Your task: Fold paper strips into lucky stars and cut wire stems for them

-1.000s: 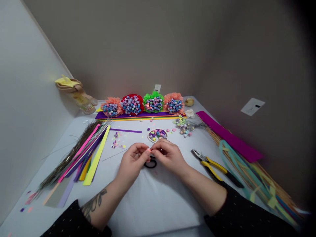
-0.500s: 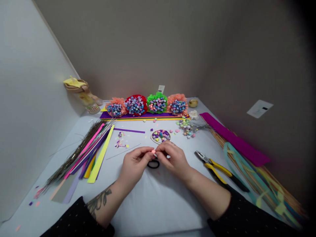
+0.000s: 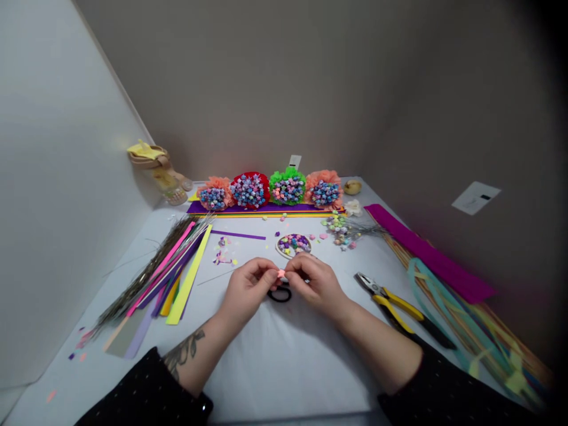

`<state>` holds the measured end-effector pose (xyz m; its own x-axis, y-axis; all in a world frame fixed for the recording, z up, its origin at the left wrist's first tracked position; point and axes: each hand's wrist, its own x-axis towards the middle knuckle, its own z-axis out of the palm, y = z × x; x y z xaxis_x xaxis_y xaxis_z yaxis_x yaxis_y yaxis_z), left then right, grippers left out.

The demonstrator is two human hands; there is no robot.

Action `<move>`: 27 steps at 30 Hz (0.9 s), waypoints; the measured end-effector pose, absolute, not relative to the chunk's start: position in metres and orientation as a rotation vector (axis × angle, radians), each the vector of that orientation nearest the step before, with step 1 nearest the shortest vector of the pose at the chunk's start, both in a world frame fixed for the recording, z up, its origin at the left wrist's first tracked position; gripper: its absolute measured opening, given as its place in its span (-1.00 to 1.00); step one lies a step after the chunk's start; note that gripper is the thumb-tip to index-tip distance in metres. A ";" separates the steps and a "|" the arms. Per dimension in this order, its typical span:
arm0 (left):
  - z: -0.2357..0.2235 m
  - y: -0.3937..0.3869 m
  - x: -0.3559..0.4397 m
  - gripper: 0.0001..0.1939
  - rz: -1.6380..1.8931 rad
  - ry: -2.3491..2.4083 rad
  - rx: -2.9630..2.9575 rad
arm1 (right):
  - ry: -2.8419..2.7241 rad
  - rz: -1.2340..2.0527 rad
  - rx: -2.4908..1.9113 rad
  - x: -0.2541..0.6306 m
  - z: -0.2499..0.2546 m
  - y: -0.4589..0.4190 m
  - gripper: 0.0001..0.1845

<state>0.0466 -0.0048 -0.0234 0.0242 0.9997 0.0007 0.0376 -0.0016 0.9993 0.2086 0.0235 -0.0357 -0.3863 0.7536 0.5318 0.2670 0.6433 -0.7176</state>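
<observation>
Between the fingertips of both hands is a small coral-pink paper star point(image 3: 281, 274). My left hand point(image 3: 251, 287) pinches it from the left, and my right hand point(image 3: 313, 281) pinches it from the right. Below the fingers lies a pair of scissors with a black handle loop point(image 3: 280, 294); the rest of it is hidden by the hands. Just beyond my right hand stands an oval dish point(image 3: 293, 244) filled with small purple, pink and yellow stars. A thin wire point(image 3: 215, 277) lies left of my left hand.
Several paper flowers with star centres point(image 3: 287, 188) line the back. Paper strips point(image 3: 190, 275) and wires point(image 3: 146, 272) lie left. Yellow-black pliers point(image 3: 403, 307), a magenta sheet point(image 3: 430, 254) and sticks with ribbons point(image 3: 465, 331) lie right. Loose stars point(image 3: 337, 225) sit behind the pliers.
The whole view has shifted slightly, so everything appears a little further right. Both hands stay together, and the pink star's points show more clearly between the fingertips.
</observation>
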 end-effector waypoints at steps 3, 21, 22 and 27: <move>-0.021 -0.006 0.045 -0.84 1.160 1.226 1.381 | -1.977 0.671 -0.771 0.208 -0.035 0.023 -0.88; -0.021 -0.004 0.041 -0.80 1.083 1.242 1.684 | -1.958 0.619 -0.836 0.208 -0.036 0.024 -0.88; -0.022 -0.004 0.041 -0.81 1.087 1.270 1.672 | -1.952 0.621 -0.843 0.208 -0.037 0.024 -0.88; -0.030 -0.004 0.044 -0.78 1.124 1.343 1.502 | -1.912 0.650 -0.928 0.209 -0.038 0.024 -0.90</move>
<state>0.0442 -0.0040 -0.0297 0.0367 0.9944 0.0989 0.2727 -0.1052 0.9563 0.2088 0.0242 -0.0378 -0.3263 0.8097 0.4878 0.3447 0.5824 -0.7362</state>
